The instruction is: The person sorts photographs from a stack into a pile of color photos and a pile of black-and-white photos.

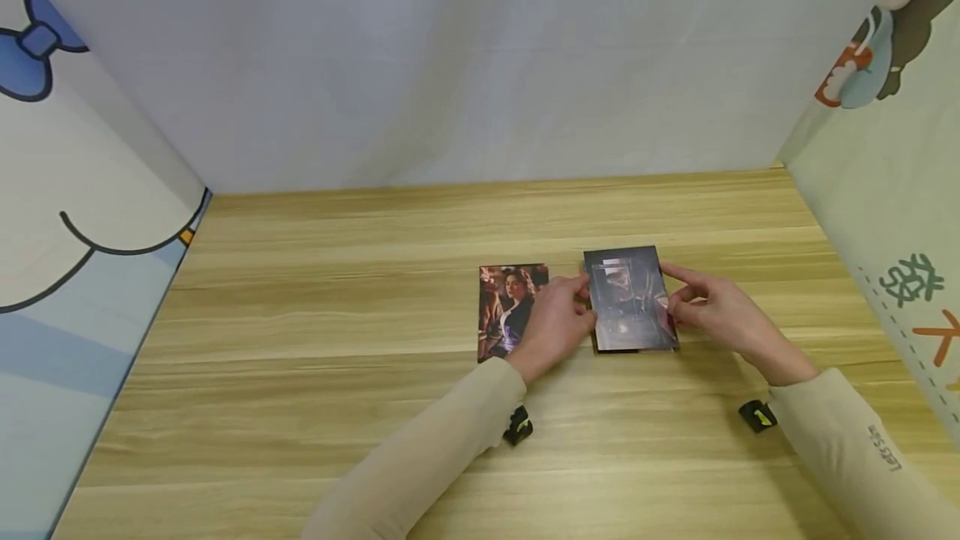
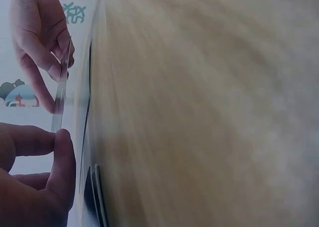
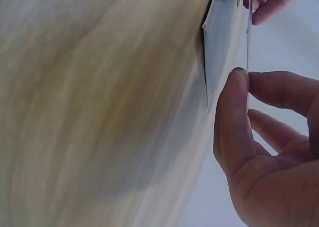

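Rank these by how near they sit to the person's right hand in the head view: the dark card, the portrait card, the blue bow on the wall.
1. dark card: pinched by the right hand.
2. portrait card: lying left, beyond the left hand.
3. blue bow: far left wall.

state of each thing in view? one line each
left hand: pinches the left edge of the clear sleeve
right hand: pinches the sleeve's right edge
clear sleeve: held between both hands, lifted above the dark cards
dark cards: stacked flat on the table, under the sleeve
portrait card: flat, face up, partly covered by the left hand
table: wooden, bears the cards
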